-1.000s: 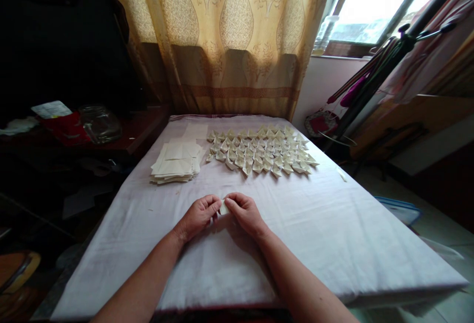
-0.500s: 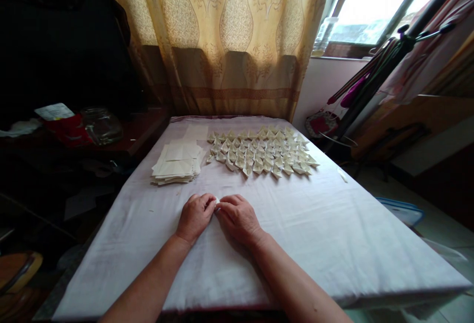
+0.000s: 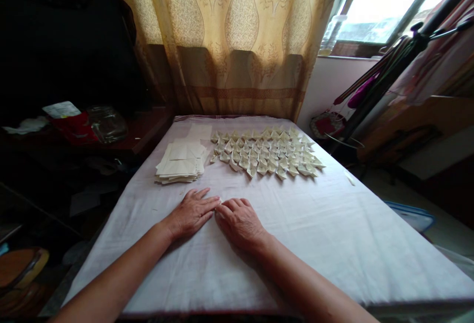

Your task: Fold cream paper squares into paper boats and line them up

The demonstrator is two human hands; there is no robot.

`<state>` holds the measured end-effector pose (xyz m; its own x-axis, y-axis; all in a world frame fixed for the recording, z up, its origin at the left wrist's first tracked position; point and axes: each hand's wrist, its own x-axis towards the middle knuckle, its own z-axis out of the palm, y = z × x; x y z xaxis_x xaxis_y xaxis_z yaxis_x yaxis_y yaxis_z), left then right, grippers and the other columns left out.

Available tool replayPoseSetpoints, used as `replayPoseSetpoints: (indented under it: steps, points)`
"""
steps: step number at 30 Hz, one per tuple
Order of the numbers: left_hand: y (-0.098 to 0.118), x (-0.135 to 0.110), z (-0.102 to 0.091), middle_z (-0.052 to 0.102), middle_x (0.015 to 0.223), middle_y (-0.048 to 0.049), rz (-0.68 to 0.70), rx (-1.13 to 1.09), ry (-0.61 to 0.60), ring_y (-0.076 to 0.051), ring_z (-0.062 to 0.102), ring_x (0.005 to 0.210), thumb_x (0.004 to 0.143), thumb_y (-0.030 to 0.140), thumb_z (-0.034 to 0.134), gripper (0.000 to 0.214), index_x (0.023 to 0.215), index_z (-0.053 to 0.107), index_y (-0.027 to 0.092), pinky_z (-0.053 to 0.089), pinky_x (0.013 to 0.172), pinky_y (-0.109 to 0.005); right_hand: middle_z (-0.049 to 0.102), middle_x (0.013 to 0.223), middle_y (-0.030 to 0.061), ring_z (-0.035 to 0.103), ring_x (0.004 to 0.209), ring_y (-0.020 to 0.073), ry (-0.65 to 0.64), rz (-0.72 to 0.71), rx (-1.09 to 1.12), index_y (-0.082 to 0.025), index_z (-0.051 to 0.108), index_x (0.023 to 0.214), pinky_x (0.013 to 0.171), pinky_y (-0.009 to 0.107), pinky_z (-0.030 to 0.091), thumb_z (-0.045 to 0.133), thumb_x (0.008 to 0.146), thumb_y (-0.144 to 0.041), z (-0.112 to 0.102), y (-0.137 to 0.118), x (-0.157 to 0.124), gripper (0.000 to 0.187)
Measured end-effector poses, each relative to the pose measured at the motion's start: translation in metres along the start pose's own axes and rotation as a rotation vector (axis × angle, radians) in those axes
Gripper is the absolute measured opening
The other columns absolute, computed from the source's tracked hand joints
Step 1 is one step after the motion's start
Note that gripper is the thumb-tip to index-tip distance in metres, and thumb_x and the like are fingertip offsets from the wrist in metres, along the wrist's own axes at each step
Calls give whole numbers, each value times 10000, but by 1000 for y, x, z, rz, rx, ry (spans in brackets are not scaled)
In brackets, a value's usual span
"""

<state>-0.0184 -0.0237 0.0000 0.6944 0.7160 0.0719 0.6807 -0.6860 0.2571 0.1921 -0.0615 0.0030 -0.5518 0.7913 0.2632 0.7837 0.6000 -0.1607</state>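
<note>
Inward of the near edge of the table [image 3: 333, 263], we are keeping a small paper [image 3: 221, 200] between the outstretched fingertips of the left hand [image 3: 190, 213] and the curled right hand [image 3: 242, 222], both about equally near; our hands are hiding its long axis, and whether the right is pinching it we cannot tell. Compared with half a second ago, we are holding the left fingers straight, not curled. Beyond, a paper stack [image 3: 181, 165] is lying toward the left edge, folded pieces [image 3: 266, 154] toward the far edge.

On the far part of the bench [image 3: 314, 244], folded papers [image 3: 255, 155] are spread right of a paper stack [image 3: 182, 165]; behind, a curtain [image 3: 237, 21] is hung.
</note>
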Motion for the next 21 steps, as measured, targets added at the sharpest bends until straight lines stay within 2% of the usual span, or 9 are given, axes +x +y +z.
replayPoseSetpoints:
  steps: [5, 8, 11, 14, 17, 21]
  points:
    - [-3, -2, -8, 434, 1544, 23, 21, 63, -140, -276, 246, 1489, 987, 307, 413, 513, 1499, 384, 335, 114, 1200, -505, 681, 1125, 57, 578, 1019, 223, -76, -55, -2, -243, 631, 1191, 883, 368, 361, 548, 974, -298, -7, 4, 1, 239]
    - [-2, 1, -14, 420, 1550, 25, 2, 80, -182, -286, 215, 1498, 993, 332, 403, 499, 1492, 399, 324, 67, 1201, -530, 674, 1127, 68, 575, 1010, 224, -126, -82, -21, -234, 647, 1173, 884, 371, 356, 540, 973, -306, -10, 7, 3, 237]
    - [-5, 2, -17, 444, 1537, 16, 40, 102, -175, -288, 206, 1501, 994, 417, 419, 489, 1476, 427, 332, 31, 1203, -530, 666, 1140, 66, 567, 1015, 218, -148, -106, -11, -248, 652, 1177, 886, 367, 353, 541, 972, -315, -12, 9, 3, 243]
    - [-11, -2, -17, 421, 1555, -26, 80, 145, -139, -298, 231, 1492, 984, 485, 436, 503, 1466, 445, 341, 58, 1200, -524, 657, 1157, 62, 551, 1051, 222, -114, -83, 19, -261, 624, 1250, 898, 370, 352, 545, 970, -316, -9, 10, 0, 295]
    - [-16, -6, -18, 357, 1589, -68, 56, 182, -121, -323, 258, 1480, 972, 490, 457, 494, 1450, 465, 364, 113, 1184, -540, 652, 1162, 59, 540, 1065, 224, -83, -74, 60, -281, 612, 1286, 909, 373, 351, 540, 972, -316, -4, 12, -3, 324]
    - [-17, -10, -20, 318, 1608, -65, 8, 196, -143, -337, 247, 1481, 973, 463, 456, 462, 1429, 482, 401, 139, 1173, -551, 648, 1173, 58, 535, 1070, 226, -60, -84, 101, -293, 612, 1298, 919, 380, 351, 525, 977, -319, 1, 14, -5, 334]
